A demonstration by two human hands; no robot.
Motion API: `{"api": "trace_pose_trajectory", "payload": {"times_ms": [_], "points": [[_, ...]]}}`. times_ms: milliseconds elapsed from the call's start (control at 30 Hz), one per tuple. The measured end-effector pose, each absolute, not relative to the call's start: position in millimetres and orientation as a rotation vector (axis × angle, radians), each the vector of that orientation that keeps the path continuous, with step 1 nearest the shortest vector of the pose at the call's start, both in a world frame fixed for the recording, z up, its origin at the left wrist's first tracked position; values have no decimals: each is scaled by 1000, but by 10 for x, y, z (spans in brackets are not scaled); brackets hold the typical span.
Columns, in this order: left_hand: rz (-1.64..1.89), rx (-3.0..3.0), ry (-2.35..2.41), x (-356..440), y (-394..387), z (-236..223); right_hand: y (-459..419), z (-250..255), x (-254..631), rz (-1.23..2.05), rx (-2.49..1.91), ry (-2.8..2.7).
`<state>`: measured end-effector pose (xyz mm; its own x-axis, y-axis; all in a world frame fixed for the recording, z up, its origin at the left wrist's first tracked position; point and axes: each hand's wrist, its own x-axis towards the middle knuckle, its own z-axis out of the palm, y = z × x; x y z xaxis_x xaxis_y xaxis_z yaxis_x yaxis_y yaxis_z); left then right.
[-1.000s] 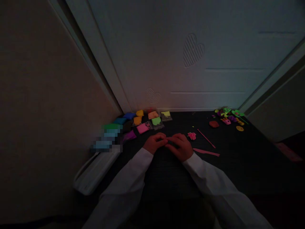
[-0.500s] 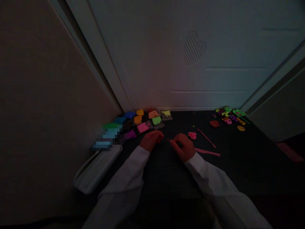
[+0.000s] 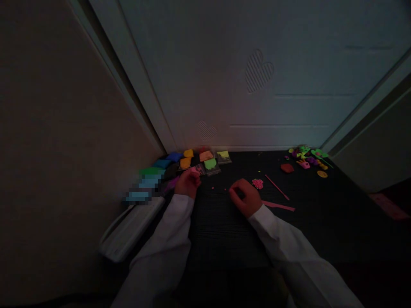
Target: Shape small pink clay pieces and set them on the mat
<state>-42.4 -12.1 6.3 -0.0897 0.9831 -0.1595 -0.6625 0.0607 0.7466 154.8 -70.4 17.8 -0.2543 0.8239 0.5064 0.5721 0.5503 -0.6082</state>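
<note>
My left hand [image 3: 187, 184] is at the pink clay packet [image 3: 198, 170], partly covering it. Its fingers are curled in; what they hold, if anything, is hidden. My right hand [image 3: 245, 197] rests on the dark table, thumb and forefinger closed together, and I cannot make out anything between them. Just left of those fingertips lies a tiny pink bit [image 3: 225, 189]. A slightly bigger pink clay ball [image 3: 212, 188] sits between the two hands. Beyond my right hand are a pink bumpy clay cluster [image 3: 257, 184], a thin pink modelling stick [image 3: 277, 187] and a flat pink clay knife [image 3: 280, 206].
Colored clay packets, such as a green one [image 3: 210, 164] and a blue one [image 3: 174, 157], line the back left. A white case [image 3: 131, 231] lies at left. Far right are a red clay lump [image 3: 287, 168], a yellow disc [image 3: 322, 174] and small colorful figures [image 3: 303, 156]. A white panel [image 3: 205, 98] stands behind.
My left hand has moved left and away from the right hand, over to the pink packet. A small pink ball now shows on the table between them. My right hand has barely moved.
</note>
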Motion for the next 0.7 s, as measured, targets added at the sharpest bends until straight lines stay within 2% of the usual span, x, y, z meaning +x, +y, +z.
{"api": "trace_pose_trajectory", "payload": {"times_ms": [700], "points": [[1475,510,894,-395,-168,125,-680,38,1509,237,-1213,-2228]]}}
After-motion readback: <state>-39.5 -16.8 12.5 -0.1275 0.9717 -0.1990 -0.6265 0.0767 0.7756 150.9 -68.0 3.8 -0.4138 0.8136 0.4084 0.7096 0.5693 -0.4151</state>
